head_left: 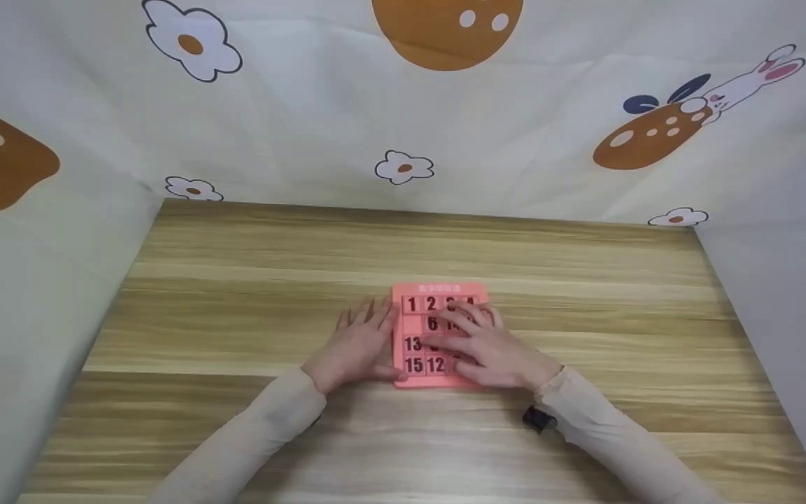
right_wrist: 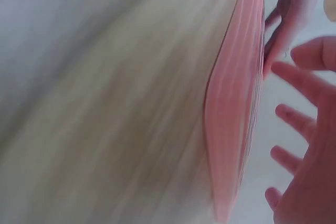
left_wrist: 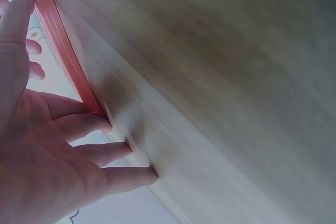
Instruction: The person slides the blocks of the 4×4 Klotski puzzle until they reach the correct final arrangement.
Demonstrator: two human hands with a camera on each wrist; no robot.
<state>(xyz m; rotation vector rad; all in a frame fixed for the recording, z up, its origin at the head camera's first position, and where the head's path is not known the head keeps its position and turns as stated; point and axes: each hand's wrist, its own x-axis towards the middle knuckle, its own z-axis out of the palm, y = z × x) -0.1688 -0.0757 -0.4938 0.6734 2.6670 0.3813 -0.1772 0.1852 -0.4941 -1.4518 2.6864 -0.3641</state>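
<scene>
A coral-pink number slide puzzle (head_left: 438,288) lies flat on the wooden table, its black-numbered tiles facing up. Row one begins 1, 2; a bare square (head_left: 412,324) shows left of the 6 tile (head_left: 432,323). My left hand (head_left: 352,350) rests along the left side, thumb at the near corner, straight fingers at the edge; in the left wrist view the outer fingertips (left_wrist: 153,172) reach the tabletop. Spread over the right-hand tiles, my right hand (head_left: 497,353) hides several of them. From the right wrist, its fingers (right_wrist: 296,121) are apart and gently bent above the puzzle's side (right_wrist: 231,98).
Wood-grain tabletop (head_left: 270,294) surrounds the puzzle. Pale cloth (head_left: 305,126) with printed flowers, a rabbit and orange shapes stands as a wall behind and at both sides. A small black device (head_left: 539,418) sits at the right wrist by the sleeve.
</scene>
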